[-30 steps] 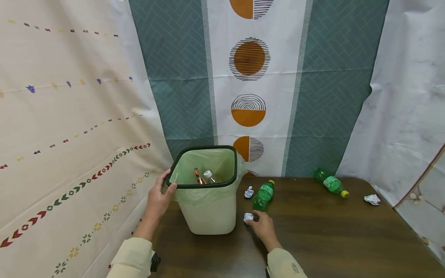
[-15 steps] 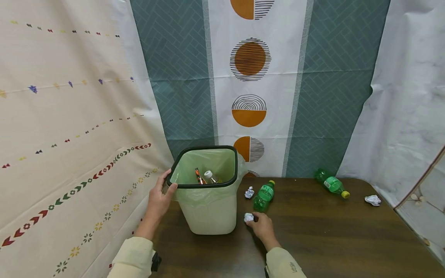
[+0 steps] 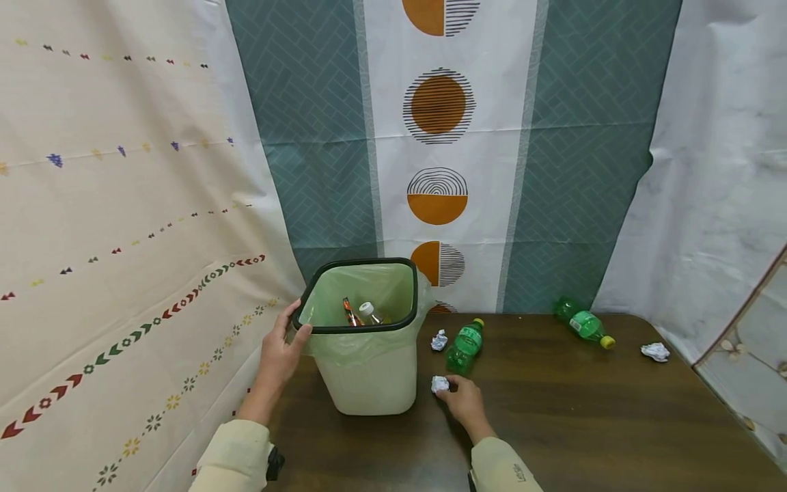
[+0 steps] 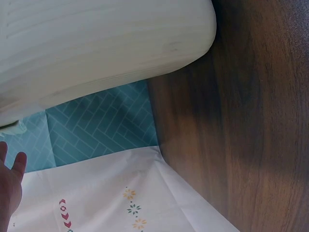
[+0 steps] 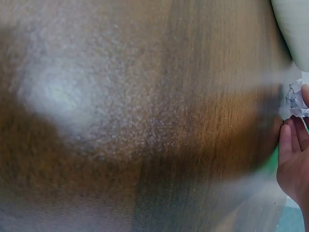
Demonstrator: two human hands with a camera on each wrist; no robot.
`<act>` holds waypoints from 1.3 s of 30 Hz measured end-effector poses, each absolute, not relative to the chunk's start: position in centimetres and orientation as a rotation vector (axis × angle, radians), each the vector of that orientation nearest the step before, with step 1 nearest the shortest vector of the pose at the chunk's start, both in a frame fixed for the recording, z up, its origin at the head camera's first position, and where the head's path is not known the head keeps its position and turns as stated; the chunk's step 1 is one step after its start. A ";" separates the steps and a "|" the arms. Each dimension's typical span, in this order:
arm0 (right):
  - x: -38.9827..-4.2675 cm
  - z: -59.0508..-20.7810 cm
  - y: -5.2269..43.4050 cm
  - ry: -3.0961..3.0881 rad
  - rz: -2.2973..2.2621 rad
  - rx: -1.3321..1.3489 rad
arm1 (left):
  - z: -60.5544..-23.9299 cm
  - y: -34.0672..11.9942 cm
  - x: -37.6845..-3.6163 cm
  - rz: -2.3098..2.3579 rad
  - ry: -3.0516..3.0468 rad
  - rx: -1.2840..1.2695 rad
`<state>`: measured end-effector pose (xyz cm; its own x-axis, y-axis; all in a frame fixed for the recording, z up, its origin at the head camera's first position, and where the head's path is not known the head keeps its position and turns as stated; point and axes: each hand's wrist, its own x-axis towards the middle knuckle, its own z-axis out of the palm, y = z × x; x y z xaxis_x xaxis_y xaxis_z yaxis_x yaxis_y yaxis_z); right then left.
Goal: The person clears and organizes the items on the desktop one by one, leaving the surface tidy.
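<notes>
In the head view, my left hand (image 3: 280,348) holds the left corner of a cream trash bin (image 3: 371,386), its thumb at the front of the black rim and its fingers along the side. A pale green liner covers the bin's inside, where a clear bottle with a white cap (image 3: 370,313) and an orange-red wrapper (image 3: 352,311) lie. Right of the bin, my right hand (image 3: 467,404) pinches a crumpled white paper ball (image 3: 439,385) at table level. The right wrist view shows the same paper ball (image 5: 295,99) at the fingertips.
Behind my right hand lie a green plastic bottle (image 3: 466,346) and another paper ball (image 3: 439,340). A second green bottle (image 3: 584,322) and a paper ball (image 3: 655,352) lie farther right on the dark wooden table (image 3: 572,424). Patterned cloths (image 3: 147,273) hang around the table.
Both hands stay almost still, the left at the bin and the right at the paper ball. Only a slight shift of the head view shows.
</notes>
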<state>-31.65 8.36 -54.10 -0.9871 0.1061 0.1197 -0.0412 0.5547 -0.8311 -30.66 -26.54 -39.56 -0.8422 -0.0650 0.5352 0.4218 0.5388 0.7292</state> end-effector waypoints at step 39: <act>-30.9 -53.8 9.1 -2.410 1.520 -0.194 | -39.4 -26.6 -30.7 -1.248 -2.292 -0.292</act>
